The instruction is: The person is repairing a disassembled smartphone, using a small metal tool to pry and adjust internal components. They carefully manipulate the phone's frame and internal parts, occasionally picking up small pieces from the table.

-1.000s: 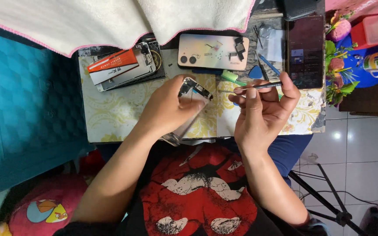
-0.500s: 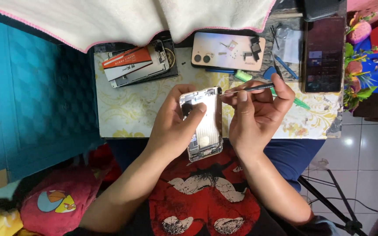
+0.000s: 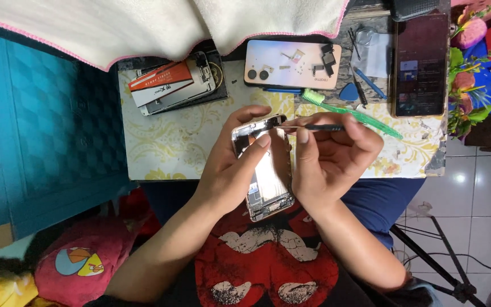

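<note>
My left hand (image 3: pixel 231 165) grips an opened phone body (image 3: pixel 268 182), which stands lengthwise over the near edge of the small table (image 3: pixel 166 148), its inner parts facing up. My right hand (image 3: pixel 331 159) pinches a thin dark tool (image 3: pixel 313 127) whose tip reaches left onto the top end of the phone, beside my left index finger. The two hands touch along the phone's right side.
At the table's back lie a pale phone back cover (image 3: pixel 292 63) with small parts on it, a dismantled phone with a red-and-white part (image 3: pixel 174 84), a green brush (image 3: pixel 350 112), a blue pick (image 3: pixel 348 92) and a dark phone (image 3: pixel 420 65). A white towel (image 3: pixel 160 25) hangs above. Tripod legs (image 3: pixel 433 244) stand right.
The phone body has turned from edge-on to upright and flat-faced in my left hand. My right hand has brought the tool tip to the phone's top end.
</note>
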